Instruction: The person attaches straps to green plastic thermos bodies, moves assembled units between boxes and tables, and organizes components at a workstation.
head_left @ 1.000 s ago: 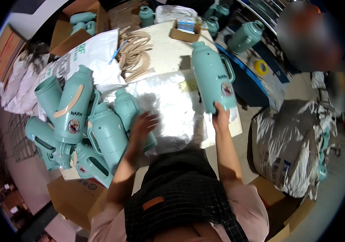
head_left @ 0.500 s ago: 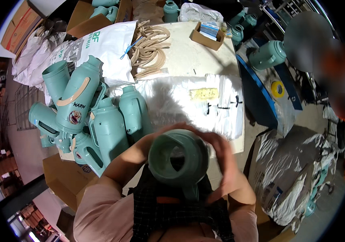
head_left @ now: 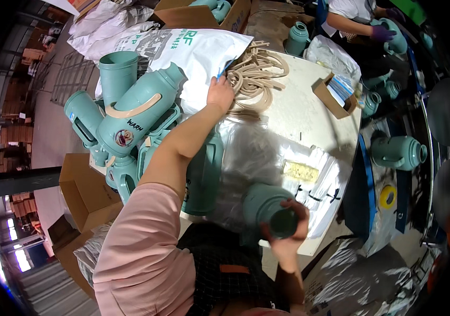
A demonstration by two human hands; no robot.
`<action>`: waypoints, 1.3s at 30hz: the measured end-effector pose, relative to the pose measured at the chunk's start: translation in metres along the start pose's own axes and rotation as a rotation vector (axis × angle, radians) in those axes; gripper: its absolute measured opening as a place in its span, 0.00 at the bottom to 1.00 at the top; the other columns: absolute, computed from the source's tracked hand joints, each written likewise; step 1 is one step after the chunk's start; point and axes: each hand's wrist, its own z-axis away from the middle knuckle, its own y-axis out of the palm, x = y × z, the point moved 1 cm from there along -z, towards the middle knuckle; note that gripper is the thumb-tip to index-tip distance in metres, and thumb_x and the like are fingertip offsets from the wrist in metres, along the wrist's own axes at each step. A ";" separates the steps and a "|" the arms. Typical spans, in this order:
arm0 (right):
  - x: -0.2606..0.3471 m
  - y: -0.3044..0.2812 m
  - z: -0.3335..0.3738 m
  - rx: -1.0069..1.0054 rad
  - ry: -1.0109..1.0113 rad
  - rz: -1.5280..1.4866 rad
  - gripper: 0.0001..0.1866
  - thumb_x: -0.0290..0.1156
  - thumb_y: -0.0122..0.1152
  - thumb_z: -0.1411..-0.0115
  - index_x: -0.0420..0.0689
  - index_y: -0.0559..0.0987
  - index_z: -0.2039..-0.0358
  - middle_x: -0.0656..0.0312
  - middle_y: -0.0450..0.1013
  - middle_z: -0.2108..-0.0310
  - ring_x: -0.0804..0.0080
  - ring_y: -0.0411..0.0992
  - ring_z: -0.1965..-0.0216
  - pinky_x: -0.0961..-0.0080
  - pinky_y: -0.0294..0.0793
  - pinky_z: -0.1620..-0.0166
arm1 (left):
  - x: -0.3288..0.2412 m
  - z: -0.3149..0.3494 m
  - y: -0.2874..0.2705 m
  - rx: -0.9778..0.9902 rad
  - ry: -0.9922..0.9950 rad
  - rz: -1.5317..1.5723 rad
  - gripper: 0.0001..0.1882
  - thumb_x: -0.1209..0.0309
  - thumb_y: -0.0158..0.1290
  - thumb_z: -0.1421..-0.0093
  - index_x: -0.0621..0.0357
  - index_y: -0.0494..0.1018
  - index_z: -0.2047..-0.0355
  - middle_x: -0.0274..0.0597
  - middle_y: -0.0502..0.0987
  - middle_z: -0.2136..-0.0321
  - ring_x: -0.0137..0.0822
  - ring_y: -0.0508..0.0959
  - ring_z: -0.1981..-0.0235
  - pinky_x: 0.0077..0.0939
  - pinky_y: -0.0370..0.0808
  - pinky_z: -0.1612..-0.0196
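My left hand reaches across to the white sack's edge, its fingers drawn together at the beige plastic straps beside a blue tie. What lies between those fingertips is hidden. Close to my body, my right hand grips a teal thermos flask around its neck. The flask is tilted, with its dark round opening toward me, and slightly blurred. Left of my left forearm, several teal thermos flasks are piled together, some with beige carrying straps.
Clear plastic bags and a yellow pad cover the near tabletop. A small carton stands at the far right edge. Beyond it, a co-worker's purple-gloved hand touches another flask. A cardboard box sits at left.
My left hand has left the flask and stretched forward to the beige straps. My right hand keeps the flask, now moved right and tilted differently. The view has swung left.
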 end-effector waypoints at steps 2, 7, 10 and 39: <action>0.000 0.001 0.002 0.111 -0.144 0.127 0.36 0.30 0.79 0.64 0.44 0.74 0.51 0.52 0.73 0.52 0.58 0.73 0.50 0.64 0.73 0.49 | -0.007 0.003 -0.011 -0.063 0.000 0.100 0.11 0.68 0.52 0.42 0.51 0.78 0.60 0.38 0.76 0.57 0.38 0.69 0.47 0.51 0.59 0.39; -0.016 0.007 0.011 0.092 -0.146 -0.129 0.52 0.26 0.80 0.63 0.43 0.60 0.37 0.50 0.70 0.46 0.58 0.73 0.48 0.60 0.72 0.46 | -0.039 0.042 -0.104 -0.283 0.126 0.765 0.05 0.71 0.55 0.46 0.52 0.77 0.67 0.41 0.78 0.64 0.46 0.78 0.60 0.40 0.74 0.58; -0.001 -0.010 0.005 -0.022 -0.101 -0.122 0.65 0.26 0.79 0.61 0.46 0.43 0.29 0.46 0.69 0.45 0.56 0.72 0.47 0.59 0.70 0.43 | -0.071 0.095 -0.195 0.015 0.482 0.794 0.02 0.69 0.56 0.43 0.51 0.75 0.71 0.43 0.78 0.71 0.50 0.80 0.72 0.44 0.74 0.73; 0.135 -0.033 0.139 0.064 -0.497 -0.182 0.55 0.37 0.80 0.57 0.42 0.52 0.36 0.43 0.76 0.56 0.51 0.74 0.45 0.47 0.65 0.36 | -0.063 0.280 -0.336 0.316 0.248 2.405 0.16 0.60 0.40 0.28 0.53 0.64 0.72 0.26 0.60 0.84 0.20 0.57 0.83 0.18 0.55 0.78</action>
